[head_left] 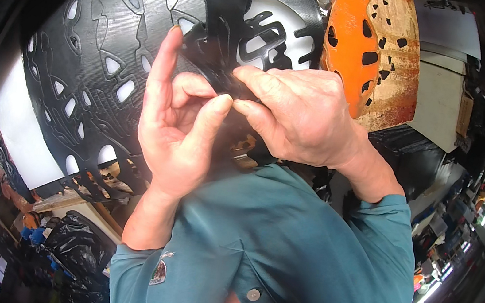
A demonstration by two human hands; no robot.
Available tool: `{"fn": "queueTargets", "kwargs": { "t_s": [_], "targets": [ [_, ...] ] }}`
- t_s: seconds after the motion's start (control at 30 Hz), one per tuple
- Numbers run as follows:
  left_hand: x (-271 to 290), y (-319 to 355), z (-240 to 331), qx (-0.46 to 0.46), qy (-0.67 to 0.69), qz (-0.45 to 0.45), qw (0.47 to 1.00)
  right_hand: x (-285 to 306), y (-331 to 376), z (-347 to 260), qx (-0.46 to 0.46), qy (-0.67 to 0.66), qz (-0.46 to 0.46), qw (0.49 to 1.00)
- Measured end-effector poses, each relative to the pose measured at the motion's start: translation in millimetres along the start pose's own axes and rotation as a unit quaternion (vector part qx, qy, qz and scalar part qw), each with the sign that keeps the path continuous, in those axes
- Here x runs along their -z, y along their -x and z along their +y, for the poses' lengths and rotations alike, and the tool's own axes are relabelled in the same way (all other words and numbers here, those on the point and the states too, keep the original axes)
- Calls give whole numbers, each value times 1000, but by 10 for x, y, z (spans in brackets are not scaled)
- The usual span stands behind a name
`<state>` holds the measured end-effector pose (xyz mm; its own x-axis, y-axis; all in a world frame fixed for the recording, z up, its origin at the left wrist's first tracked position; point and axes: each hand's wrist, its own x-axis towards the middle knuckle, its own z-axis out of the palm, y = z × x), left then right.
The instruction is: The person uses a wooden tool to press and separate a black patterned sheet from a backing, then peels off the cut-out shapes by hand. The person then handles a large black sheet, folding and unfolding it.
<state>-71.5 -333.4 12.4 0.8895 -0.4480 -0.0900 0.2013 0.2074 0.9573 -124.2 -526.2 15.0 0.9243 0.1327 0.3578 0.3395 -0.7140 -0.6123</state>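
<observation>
A black, flexible cut-out piece (222, 21) with scored lines rises from between my two hands. My left hand (177, 130) pinches its lower end between thumb and a bent finger, while the index finger points straight up. From the other side my right hand (306, 114) grips the same end, thumb and curled fingers pressed together close to the left thumb. Behind the hands spreads a large black sheet (88, 12) cut through with rounded and leaf-like shapes, white showing in many openings. Where the fingertips meet, the piece is partly hidden.
Right of the black sheet lies an orange cut-out panel (352, 24) with dark holes, over a stained tan board (404, 81) with holes. A white surface (26, 121) shows at the left. Black plastic bagging (78, 240) sits low left. Cluttered shelving (458, 206) fills the right.
</observation>
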Motion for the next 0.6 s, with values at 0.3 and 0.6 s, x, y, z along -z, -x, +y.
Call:
{"fn": "queueTargets", "kwargs": {
  "t_s": [0.3, 0.6],
  "targets": [
    [-18, 78, -58, -11, -30, 8, 999, -193, -114, 251, 20, 45, 107, 993],
    [396, 201, -9, -49, 10, 133, 990, 353, -132, 1423, -213, -84, 329, 916]
  ]
}}
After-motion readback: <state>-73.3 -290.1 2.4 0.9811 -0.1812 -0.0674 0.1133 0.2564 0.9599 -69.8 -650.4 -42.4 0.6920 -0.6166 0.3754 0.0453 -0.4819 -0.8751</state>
